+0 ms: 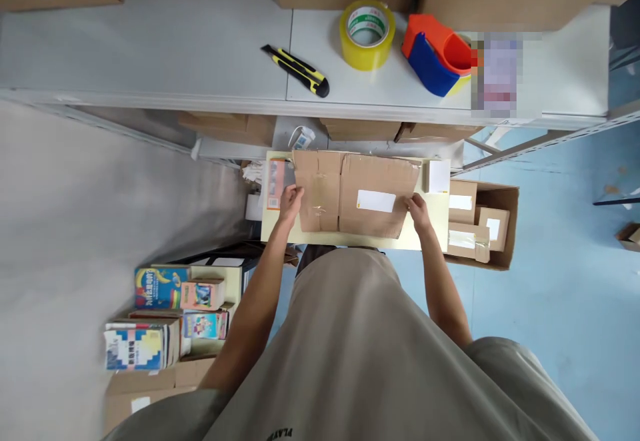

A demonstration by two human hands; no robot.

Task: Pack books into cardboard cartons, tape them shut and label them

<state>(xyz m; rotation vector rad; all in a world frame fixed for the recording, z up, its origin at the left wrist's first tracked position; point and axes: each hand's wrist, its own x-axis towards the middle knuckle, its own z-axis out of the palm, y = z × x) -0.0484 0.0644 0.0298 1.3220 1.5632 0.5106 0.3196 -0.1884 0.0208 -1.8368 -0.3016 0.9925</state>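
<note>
Left fingers and right fingers clamp opposite ends of the cardboard carton, its long axis between them.

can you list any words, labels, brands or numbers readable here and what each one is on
"PLAY" – shirt; anything after it is unclear
"为什么" – blue book; the characters after it are unclear
Too small to read: label on the carton, print in the tape roll, title on the stacked book, labels in the open box
Pixelated: sheet by the dispenser
</note>
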